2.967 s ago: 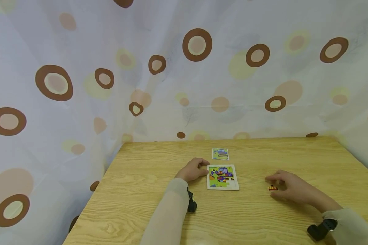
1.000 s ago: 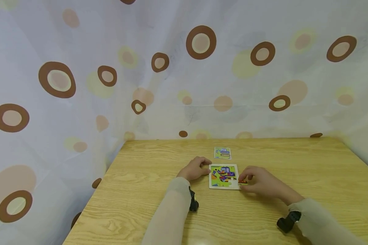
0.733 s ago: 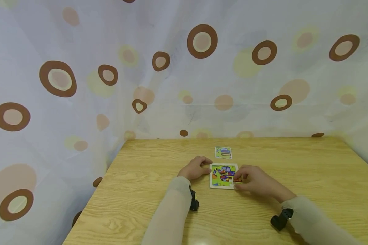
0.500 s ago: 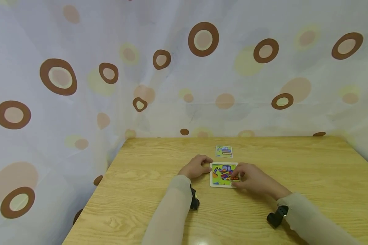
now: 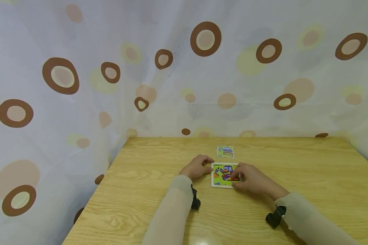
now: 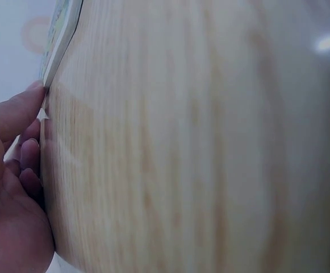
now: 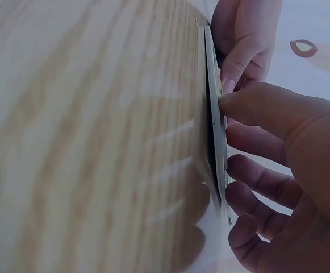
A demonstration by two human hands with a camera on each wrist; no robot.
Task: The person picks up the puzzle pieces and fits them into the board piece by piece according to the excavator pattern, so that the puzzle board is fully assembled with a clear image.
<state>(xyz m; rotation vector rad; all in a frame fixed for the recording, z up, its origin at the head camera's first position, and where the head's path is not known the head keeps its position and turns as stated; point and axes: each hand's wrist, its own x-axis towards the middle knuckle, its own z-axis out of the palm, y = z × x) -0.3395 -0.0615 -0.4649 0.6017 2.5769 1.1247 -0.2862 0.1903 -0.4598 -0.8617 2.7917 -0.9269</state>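
Note:
A square jigsaw puzzle (image 5: pixel 222 186) with a pale frame lies flat on the table, its picture a purple digger on green. My left hand (image 5: pixel 196 167) rests at its left side, thumb against the edge and index finger near the far corner. In the left wrist view the thumb (image 6: pixel 20 111) meets the frame's edge. My right hand (image 5: pixel 253 178) holds a small red and dark puzzle piece (image 5: pixel 235 178) between thumb and fingers at the puzzle's lower right. In the right wrist view the right thumb (image 7: pixel 255 105) is down on the puzzle. The fingers partly hide the piece.
A small picture card (image 5: pixel 225 151) with the same digger lies just beyond the puzzle. The wooden table (image 5: pixel 135 190) ends against a spotted curtain (image 5: pixel 171 78) at the back and sides. Each wrist wears a black camera (image 5: pixel 274 217).
My right hand has moved left from the right of the table, bringing the red puzzle piece onto the puzzle's lower right, over the white gap. The left hand has stayed at the frame.

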